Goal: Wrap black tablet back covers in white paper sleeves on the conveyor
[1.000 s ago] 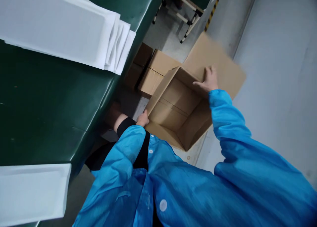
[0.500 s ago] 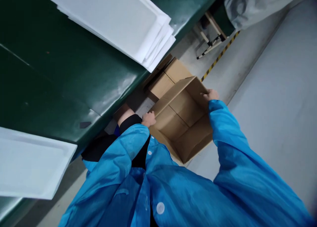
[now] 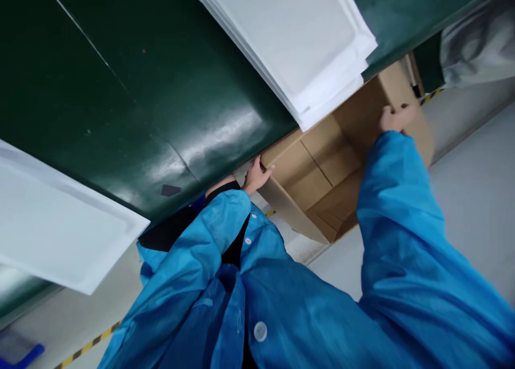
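Note:
An open-topped cardboard box [image 3: 296, 207] is tilted in front of me, beside the table's edge. Its inside shows bare brown panels with a seam across them. My left hand [image 3: 257, 177] grips the box's near left corner, thumb over the rim and fingers partly hidden. On the far right side, my right hand [image 3: 397, 118] is closed over the box's rim. The far edge of the box passes under the table's edge and the stacked white trays, so part of it is hidden.
A dark green table [image 3: 132, 111] runs along my left. Stacked white trays [image 3: 289, 42] overhang its edge, and another white tray [image 3: 68, 219] lies nearer. A grey cloth-like covering [image 3: 478, 47] is at upper right. Yellow-black tape [image 3: 90, 346] marks the floor.
Both hands have carried the box forward and up against the table's edge. The cardboard boxes behind it are now hidden. My view has shifted left over the table.

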### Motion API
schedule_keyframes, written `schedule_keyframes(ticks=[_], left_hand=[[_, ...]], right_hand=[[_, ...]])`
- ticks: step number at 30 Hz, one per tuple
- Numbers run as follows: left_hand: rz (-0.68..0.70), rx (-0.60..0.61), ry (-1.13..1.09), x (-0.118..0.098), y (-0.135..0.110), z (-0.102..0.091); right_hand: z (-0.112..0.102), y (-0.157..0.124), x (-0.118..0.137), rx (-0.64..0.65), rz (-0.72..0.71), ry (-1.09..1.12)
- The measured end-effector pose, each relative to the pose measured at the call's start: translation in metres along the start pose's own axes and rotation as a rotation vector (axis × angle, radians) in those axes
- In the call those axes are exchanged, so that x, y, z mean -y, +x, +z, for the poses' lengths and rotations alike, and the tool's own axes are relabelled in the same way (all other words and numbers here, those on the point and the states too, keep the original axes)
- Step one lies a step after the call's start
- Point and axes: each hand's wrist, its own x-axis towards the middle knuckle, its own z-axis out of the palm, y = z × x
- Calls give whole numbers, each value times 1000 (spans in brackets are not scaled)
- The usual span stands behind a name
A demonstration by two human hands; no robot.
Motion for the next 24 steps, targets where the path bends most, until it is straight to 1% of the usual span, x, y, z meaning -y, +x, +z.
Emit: schedule_keyframes(ticks=[2, 3, 4, 6, 8, 9, 11, 13, 14, 16, 18, 20, 22, 24], left_hand=[[110, 31, -111, 1, 8, 7], [153, 50, -146, 2, 10, 10], [183, 67, -168, 2, 12, 13], [207, 92, -186, 4, 14, 18], [201, 98, -184, 5, 17, 22], [193, 91, -178, 6, 19, 24], [172, 63, -156, 6, 23, 29], [161, 32, -127, 7, 28, 34], [173, 17, -115, 7, 31, 36], [235, -13, -101, 7, 35, 39], [294, -41, -95, 7, 41, 40], [297, -64, -88, 5, 46, 37], [263, -79, -88, 1, 50, 31], [220, -72, -76, -5, 49, 22]], right_hand=[[16, -11, 15, 181, 51, 49], [24, -25, 24, 289, 74, 77], [31, -43, 31, 388, 66, 115], [41, -95, 45, 557, 17, 194], [42, -162, 52, 671, -40, 257], [39, -198, 52, 706, -59, 274], [30, -266, 47, 733, -60, 274], [21, -319, 38, 691, 5, 213], [19, -338, 33, 648, 53, 167], [20, -360, 25, 557, 145, 83], [29, -364, 21, 483, 204, 28], [39, -359, 22, 427, 227, 2], [47, -349, 24, 384, 227, -6], [50, -338, 27, 350, 214, -2]])
